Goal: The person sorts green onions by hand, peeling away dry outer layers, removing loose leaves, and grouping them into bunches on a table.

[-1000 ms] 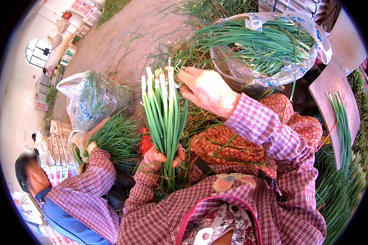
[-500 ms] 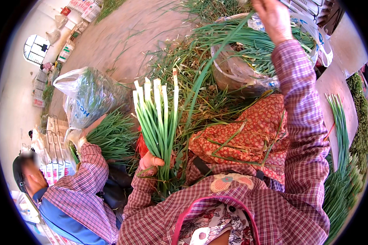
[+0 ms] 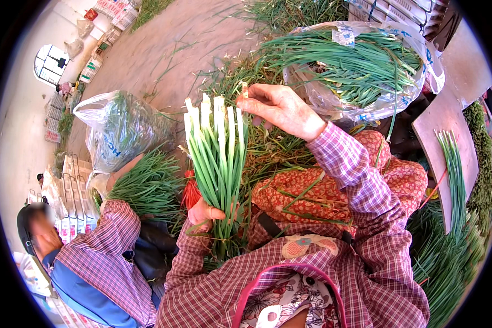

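My left hand point(image 3: 206, 212) is closed round the green lower part of a bunch of spring onions point(image 3: 216, 150), white stem ends upward. At the top right of that bunch, my right hand point(image 3: 279, 106) pinches the brownish tip of one stalk point(image 3: 244, 89) between thumb and fingers. Its other fingers are curled and partly hidden. Beyond my right hand, a large clear plastic bag point(image 3: 361, 116) lies opened, filled with long green leaves point(image 3: 355, 60). Cut leaves and dry trimmings point(image 3: 273, 156) cover the floor in front of me.
A co-worker point(image 3: 101, 257) sits at my left beside a green heap point(image 3: 150, 183) and a tied clear bag point(image 3: 120, 123). At my right, a board point(image 3: 429, 131) carries a thin bundle of green stalks point(image 3: 452, 164); more greens point(image 3: 445, 268) lie below. Red ties point(image 3: 190, 191) hang near my left hand.
My right hand has come back from the far right, where a long leaf trailed from it, to the stem ends. The bunch in my left hand has shifted slightly right.
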Demonstrator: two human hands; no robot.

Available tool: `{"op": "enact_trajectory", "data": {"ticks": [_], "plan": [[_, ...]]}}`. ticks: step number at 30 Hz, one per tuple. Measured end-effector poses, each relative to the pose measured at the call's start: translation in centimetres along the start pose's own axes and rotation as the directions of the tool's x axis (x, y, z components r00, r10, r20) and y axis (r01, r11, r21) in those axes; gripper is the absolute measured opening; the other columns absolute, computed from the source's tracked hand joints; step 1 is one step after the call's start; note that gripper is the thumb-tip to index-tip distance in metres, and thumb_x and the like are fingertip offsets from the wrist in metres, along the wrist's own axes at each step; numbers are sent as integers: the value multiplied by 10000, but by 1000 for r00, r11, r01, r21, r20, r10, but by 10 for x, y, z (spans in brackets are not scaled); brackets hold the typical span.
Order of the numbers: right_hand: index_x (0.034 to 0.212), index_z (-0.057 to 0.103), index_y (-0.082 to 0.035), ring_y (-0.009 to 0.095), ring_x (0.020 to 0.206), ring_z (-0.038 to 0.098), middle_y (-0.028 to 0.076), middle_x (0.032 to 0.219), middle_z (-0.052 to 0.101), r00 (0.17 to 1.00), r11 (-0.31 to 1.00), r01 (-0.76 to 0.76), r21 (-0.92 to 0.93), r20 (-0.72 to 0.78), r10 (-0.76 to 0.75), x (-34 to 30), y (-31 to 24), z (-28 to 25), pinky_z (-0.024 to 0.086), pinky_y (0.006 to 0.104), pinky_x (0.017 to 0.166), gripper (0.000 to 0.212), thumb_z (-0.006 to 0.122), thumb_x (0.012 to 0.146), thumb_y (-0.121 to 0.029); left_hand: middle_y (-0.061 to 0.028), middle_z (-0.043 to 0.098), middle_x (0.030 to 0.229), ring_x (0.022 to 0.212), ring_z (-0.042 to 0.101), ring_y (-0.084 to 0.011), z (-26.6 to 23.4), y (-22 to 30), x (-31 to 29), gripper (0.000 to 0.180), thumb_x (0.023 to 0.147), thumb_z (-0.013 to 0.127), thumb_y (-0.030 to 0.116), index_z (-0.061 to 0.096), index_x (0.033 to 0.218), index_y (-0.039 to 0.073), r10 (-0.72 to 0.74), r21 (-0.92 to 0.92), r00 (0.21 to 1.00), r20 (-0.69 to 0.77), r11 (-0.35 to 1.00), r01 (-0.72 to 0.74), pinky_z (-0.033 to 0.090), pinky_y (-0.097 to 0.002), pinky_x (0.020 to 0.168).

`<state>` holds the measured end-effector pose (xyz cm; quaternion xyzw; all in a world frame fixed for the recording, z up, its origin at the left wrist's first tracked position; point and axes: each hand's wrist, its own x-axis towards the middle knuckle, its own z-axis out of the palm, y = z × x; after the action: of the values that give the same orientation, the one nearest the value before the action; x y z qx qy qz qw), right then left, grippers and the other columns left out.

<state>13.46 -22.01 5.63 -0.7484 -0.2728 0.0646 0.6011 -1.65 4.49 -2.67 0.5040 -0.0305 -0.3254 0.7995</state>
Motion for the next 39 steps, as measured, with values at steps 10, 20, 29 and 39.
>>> {"op": "enact_trajectory", "data": {"ticks": [10, 20, 29, 39], "plan": [[1070, 555, -34, 75, 720, 562, 1, 867, 585, 991, 884, -60, 464, 135, -4, -8, -1, 5, 478, 220, 607, 242, 523, 914, -217, -115, 605, 782, 632, 594, -234, -11, -19, 6, 575, 644, 795, 270, 557, 1052, -57, 140, -90, 980, 142, 988, -129, 480, -353, 553], [972, 513, -47, 83, 781, 544, 8, 852, 584, 987, 887, 0, 461, 141, -74, -8, 7, 8, 460, 231, 668, 157, 592, 846, -99, -89, 607, 836, 645, 589, -192, -17, -24, 22, 291, 765, 685, 226, 598, 965, 32, 296, -327, 840, 455, 933, -152, 502, -348, 601], [1007, 545, -37, 68, 700, 512, 9, 830, 598, 934, 789, 144, 597, -346, 92, -3, 8, 5, 424, 219, 624, 237, 616, 789, -93, -37, 579, 705, 625, 564, -171, -28, -35, 21, 392, 765, 705, 338, 567, 991, 49, 209, -176, 837, 506, 975, -137, 473, -345, 607], [1000, 641, -149, 225, 661, 578, 56, 822, 625, 944, 761, -116, -638, -309, -115, -4, 13, -67, 494, 357, 660, 201, 649, 805, -199, -48, 574, 674, 594, 539, -161, -15, -31, 7, 407, 746, 725, 374, 594, 939, 41, 204, -211, 908, 366, 968, -132, 447, -325, 584]]}}
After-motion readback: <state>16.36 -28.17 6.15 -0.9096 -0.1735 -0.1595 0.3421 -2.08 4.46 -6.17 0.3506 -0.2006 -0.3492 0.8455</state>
